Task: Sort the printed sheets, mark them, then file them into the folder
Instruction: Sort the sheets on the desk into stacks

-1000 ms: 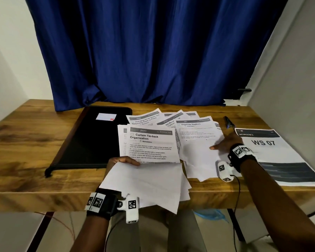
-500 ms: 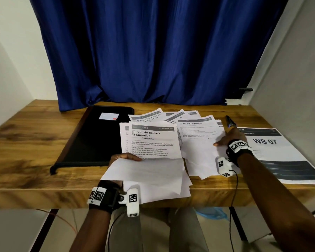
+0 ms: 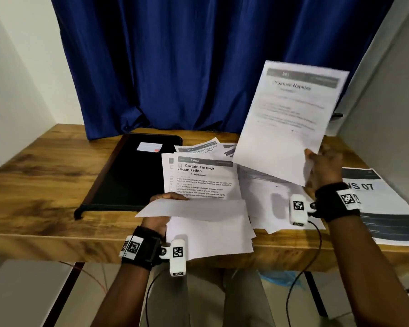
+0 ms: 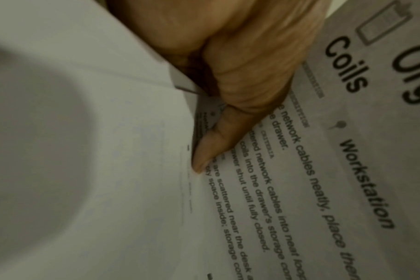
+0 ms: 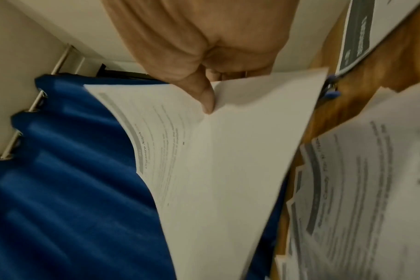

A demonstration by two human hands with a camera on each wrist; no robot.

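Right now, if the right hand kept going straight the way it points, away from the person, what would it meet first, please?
Probably the blue curtain. The right hand holds the napkin sheet up off the wooden desk, and nothing shows between that sheet and the curtain, though depth is hard to judge.

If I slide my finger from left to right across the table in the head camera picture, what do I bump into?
Black folder → Curtain Tie-back sheet, held by the left hand → Organize Napkins sheet, lifted by the right hand → big WS 07 sheet.
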